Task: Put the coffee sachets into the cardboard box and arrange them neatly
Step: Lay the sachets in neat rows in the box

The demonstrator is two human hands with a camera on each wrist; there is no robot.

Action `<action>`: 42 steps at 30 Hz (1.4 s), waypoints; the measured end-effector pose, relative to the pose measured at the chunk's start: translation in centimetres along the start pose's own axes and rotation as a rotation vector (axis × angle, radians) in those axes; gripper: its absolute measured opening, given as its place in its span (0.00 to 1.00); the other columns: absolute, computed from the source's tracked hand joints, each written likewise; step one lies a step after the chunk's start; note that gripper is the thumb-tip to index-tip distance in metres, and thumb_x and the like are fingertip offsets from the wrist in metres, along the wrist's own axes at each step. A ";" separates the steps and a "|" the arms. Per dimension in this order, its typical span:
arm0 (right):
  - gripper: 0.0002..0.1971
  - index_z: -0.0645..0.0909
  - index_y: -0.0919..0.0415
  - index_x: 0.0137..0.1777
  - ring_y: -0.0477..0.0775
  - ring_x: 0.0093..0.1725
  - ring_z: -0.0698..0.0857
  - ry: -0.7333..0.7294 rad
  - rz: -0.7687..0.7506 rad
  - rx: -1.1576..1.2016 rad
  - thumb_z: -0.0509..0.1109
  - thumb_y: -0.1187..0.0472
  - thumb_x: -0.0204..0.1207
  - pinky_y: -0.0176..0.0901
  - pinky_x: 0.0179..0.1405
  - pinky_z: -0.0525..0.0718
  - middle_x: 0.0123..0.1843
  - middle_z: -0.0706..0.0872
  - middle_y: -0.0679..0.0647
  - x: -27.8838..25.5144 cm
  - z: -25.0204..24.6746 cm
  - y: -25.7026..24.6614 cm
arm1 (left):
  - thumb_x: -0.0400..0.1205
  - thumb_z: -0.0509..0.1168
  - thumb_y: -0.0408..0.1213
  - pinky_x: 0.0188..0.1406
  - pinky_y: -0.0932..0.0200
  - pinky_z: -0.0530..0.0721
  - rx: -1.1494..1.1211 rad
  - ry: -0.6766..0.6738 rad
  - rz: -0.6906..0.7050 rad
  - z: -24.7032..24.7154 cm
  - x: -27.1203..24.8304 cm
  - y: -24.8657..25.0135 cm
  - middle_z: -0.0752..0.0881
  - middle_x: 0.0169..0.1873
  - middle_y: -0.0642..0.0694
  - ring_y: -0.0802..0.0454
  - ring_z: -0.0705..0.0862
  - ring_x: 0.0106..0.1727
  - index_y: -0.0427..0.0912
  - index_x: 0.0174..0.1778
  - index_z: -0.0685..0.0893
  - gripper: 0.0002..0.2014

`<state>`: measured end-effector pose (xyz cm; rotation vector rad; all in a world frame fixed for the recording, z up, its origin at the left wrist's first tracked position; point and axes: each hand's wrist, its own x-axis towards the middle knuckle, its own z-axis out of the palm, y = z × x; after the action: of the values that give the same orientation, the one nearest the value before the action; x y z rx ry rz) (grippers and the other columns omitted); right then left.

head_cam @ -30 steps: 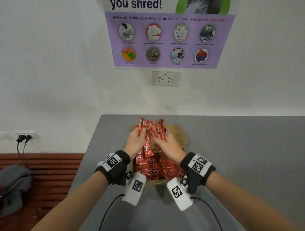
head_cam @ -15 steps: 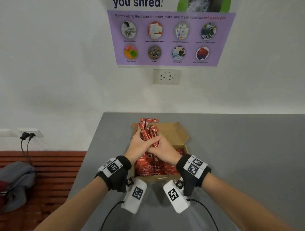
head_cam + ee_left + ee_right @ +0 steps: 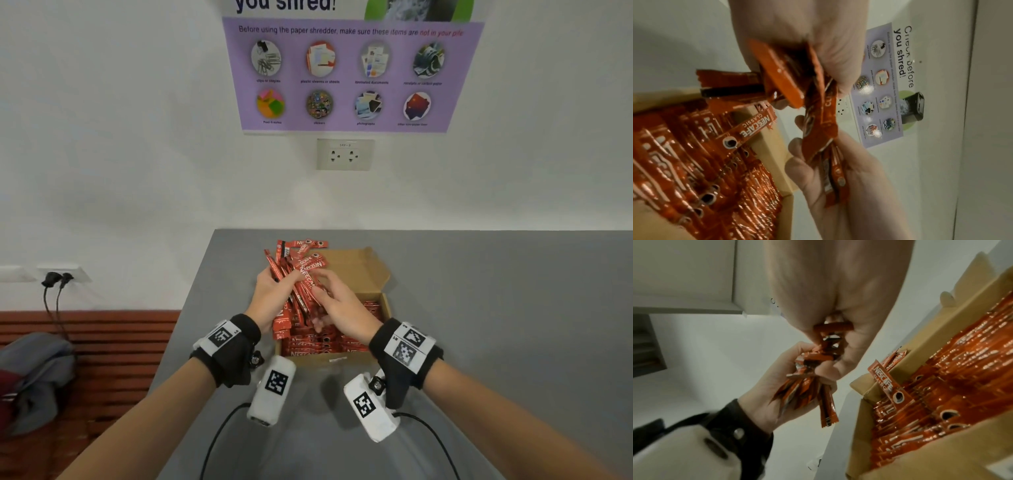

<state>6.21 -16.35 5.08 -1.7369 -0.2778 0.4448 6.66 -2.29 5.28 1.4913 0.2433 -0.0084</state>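
A brown cardboard box (image 3: 356, 270) lies open on the grey table, its floor covered with rows of red coffee sachets (image 3: 318, 342). Above its left half I hold a loose bundle of red sachets (image 3: 299, 270), tilted up and away from me. My left hand (image 3: 274, 291) grips the bundle from the left. My right hand (image 3: 337, 301) grips its lower part from the right. In the left wrist view both hands wrap round the bundle (image 3: 818, 116), beside the packed sachets (image 3: 684, 162). The right wrist view shows the bundle (image 3: 818, 369) left of the box (image 3: 865, 386).
The table's left edge (image 3: 191, 294) runs close to the box, with a wooden bench and a grey bag (image 3: 34, 377) below it. A white wall with a socket (image 3: 345, 154) and a purple poster (image 3: 349, 75) stands behind. Bare grey tabletop (image 3: 496, 325) lies right of the box.
The hands, first apart with the sachets fanned out, have come together and gathered them into a tighter bundle. The right hand now sits lower on it.
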 end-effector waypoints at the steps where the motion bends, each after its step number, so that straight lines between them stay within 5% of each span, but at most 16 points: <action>1: 0.23 0.57 0.56 0.78 0.47 0.28 0.83 0.022 -0.007 0.008 0.56 0.60 0.85 0.38 0.28 0.85 0.69 0.72 0.60 0.2 0.1 0.2 | 0.79 0.66 0.31 0.48 0.49 0.85 0.008 0.010 0.006 -0.1 0.0 -0.1 0.88 0.41 0.39 0.44 0.87 0.41 0.35 0.52 0.82 0.07; 4: 0.19 0.60 0.60 0.74 0.48 0.27 0.85 0.099 0.011 0.057 0.54 0.62 0.85 0.38 0.24 0.85 0.65 0.76 0.58 0.6 -0.3 0.3 | 0.80 0.64 0.31 0.43 0.54 0.85 0.012 0.059 0.026 -0.8 0.0 0.1 0.88 0.41 0.40 0.49 0.88 0.39 0.35 0.51 0.81 0.06; 8: 0.05 0.69 0.64 0.52 0.49 0.22 0.78 0.168 -0.019 -0.179 0.55 0.62 0.85 0.37 0.21 0.77 0.43 0.88 0.53 0.4 -1.5 1.2 | 0.82 0.62 0.32 0.35 0.59 0.83 -0.027 0.096 -0.014 -2.3 0.2 0.4 0.86 0.35 0.44 0.53 0.87 0.33 0.41 0.43 0.78 0.02; 13: 0.10 0.79 0.60 0.42 0.50 0.38 0.83 0.219 -0.082 -0.453 0.64 0.55 0.81 0.37 0.43 0.79 0.39 0.87 0.53 -0.1 -2.7 3.0 | 0.81 0.62 0.30 0.31 0.58 0.84 -0.012 0.010 -0.084 -3.0 0.0 0.9 0.86 0.36 0.42 0.51 0.88 0.33 0.41 0.45 0.76 0.02; 16: 0.10 0.81 0.62 0.42 0.42 0.28 0.79 0.257 -0.066 -0.322 0.67 0.56 0.79 0.25 0.31 0.76 0.31 0.84 0.52 -0.3 -3.3 3.2 | 0.80 0.63 0.28 0.25 0.64 0.84 -0.007 -0.001 -0.079 -2.6 -0.3 1.0 0.85 0.35 0.44 0.56 0.88 0.28 0.41 0.46 0.76 0.04; 18: 0.08 0.79 0.63 0.42 0.40 0.20 0.76 0.237 -0.025 -0.202 0.67 0.59 0.79 0.29 0.23 0.74 0.25 0.81 0.53 -0.5 -3.7 3.2 | 0.80 0.63 0.28 0.24 0.66 0.83 -0.002 -0.011 -0.073 -2.4 -0.5 1.1 0.84 0.35 0.45 0.58 0.87 0.27 0.41 0.45 0.76 0.04; 21: 0.07 0.75 0.64 0.45 0.47 0.24 0.79 0.229 0.014 -0.100 0.65 0.60 0.80 0.37 0.26 0.78 0.32 0.85 0.66 -0.3 -4.3 3.4 | 0.79 0.64 0.29 0.25 0.65 0.84 0.025 -0.051 -0.104 -2.4 -0.6 1.1 0.86 0.36 0.44 0.57 0.88 0.28 0.38 0.51 0.78 0.06; 24: 0.06 0.70 0.64 0.45 0.53 0.36 0.87 0.263 0.034 -0.074 0.62 0.62 0.82 0.49 0.40 0.82 0.38 0.89 0.58 0.3 -4.3 3.2 | 0.80 0.64 0.31 0.28 0.62 0.85 0.062 -0.071 -0.143 -2.5 -0.4 0.9 0.88 0.40 0.41 0.52 0.89 0.33 0.33 0.61 0.77 0.14; 27: 0.07 0.62 0.60 0.44 0.52 0.30 0.82 0.239 0.083 -0.012 0.54 0.70 0.82 0.36 0.28 0.80 0.38 0.84 0.59 1.0 -3.8 2.8 | 0.80 0.65 0.31 0.37 0.56 0.86 0.043 -0.067 -0.159 -2.5 -0.1 0.5 0.87 0.46 0.38 0.47 0.89 0.40 0.34 0.65 0.75 0.17; 29: 0.05 0.65 0.59 0.48 0.48 0.31 0.77 0.257 0.114 -0.265 0.59 0.66 0.81 0.27 0.23 0.74 0.40 0.80 0.57 1.9 -3.4 2.8 | 0.79 0.66 0.31 0.42 0.54 0.86 0.037 -0.071 -0.158 -2.4 -0.1 0.4 0.87 0.51 0.36 0.45 0.88 0.44 0.35 0.65 0.75 0.18; 31: 0.09 0.74 0.60 0.51 0.50 0.37 0.82 0.201 0.132 -0.547 0.69 0.58 0.76 0.31 0.32 0.80 0.41 0.83 0.54 3.1 -2.9 2.9 | 0.78 0.68 0.29 0.40 0.57 0.85 0.093 -0.069 -0.144 -2.4 0.0 0.4 0.86 0.52 0.36 0.47 0.88 0.44 0.36 0.61 0.76 0.16; 33: 0.12 0.81 0.60 0.43 0.52 0.38 0.85 0.153 0.144 -0.754 0.73 0.50 0.73 0.42 0.40 0.84 0.36 0.85 0.52 4.1 -2.2 2.9 | 0.75 0.71 0.27 0.42 0.57 0.86 0.220 -0.076 -0.105 -2.4 0.2 0.6 0.87 0.51 0.36 0.45 0.88 0.45 0.37 0.55 0.79 0.14; 36: 0.18 0.83 0.60 0.39 0.53 0.36 0.84 0.144 0.167 -0.890 0.73 0.43 0.70 0.43 0.37 0.82 0.37 0.87 0.52 5.3 -1.4 2.7 | 0.72 0.73 0.30 0.47 0.50 0.88 0.463 -0.106 -0.032 -2.5 0.5 0.8 0.89 0.45 0.37 0.41 0.88 0.44 0.34 0.48 0.83 0.11; 38: 0.19 0.82 0.60 0.38 0.54 0.36 0.85 0.116 0.200 -0.887 0.74 0.42 0.69 0.45 0.38 0.84 0.37 0.87 0.53 5.8 -1.0 2.7 | 0.73 0.71 0.30 0.36 0.59 0.86 0.643 -0.117 -0.009 -2.6 0.6 0.9 0.88 0.37 0.41 0.48 0.87 0.35 0.37 0.40 0.81 0.05; 42: 0.14 0.84 0.62 0.39 0.54 0.39 0.87 0.094 0.230 -0.816 0.78 0.50 0.68 0.51 0.45 0.87 0.38 0.88 0.54 6.4 -0.8 2.7 | 0.76 0.68 0.28 0.22 0.76 0.73 0.867 -0.240 0.045 -2.5 0.3 0.9 0.82 0.31 0.53 0.60 0.80 0.29 0.46 0.32 0.75 0.11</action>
<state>12.09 -14.92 1.71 -2.5984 -0.2017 0.4426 6.67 0.26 5.97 2.3340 -0.0036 -0.2857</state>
